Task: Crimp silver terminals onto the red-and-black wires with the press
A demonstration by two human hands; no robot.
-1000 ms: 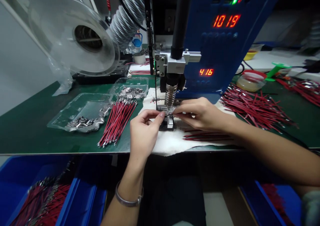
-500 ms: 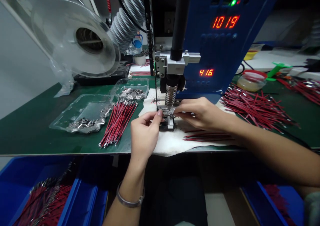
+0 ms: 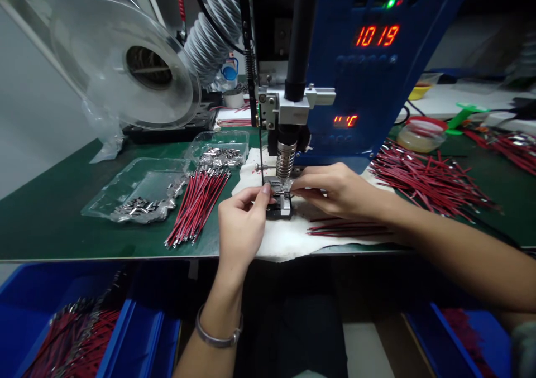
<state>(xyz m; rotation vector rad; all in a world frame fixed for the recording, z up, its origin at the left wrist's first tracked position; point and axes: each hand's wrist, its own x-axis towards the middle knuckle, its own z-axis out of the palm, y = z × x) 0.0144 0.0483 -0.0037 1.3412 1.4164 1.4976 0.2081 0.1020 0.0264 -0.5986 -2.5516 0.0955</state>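
My left hand pinches a small metal piece at the left side of the black and silver fixture under the machine's spring-tipped head. My right hand comes in from the right, its fingers pinched on a thin part at the same fixture; what it holds is too small to name. Both hands rest over a white cloth. A bundle of red wires lies just left of my left hand.
A blue machine with red number displays stands behind the fixture. Clear trays of metal terminals sit at the left, a clear reel behind them. Loose red wires spread at the right. Blue bins with wires lie below the table edge.
Both hands stay at the fixture, my left fingers shifting slightly. The lower red display, which read 416, is now mid-change and unreadable.
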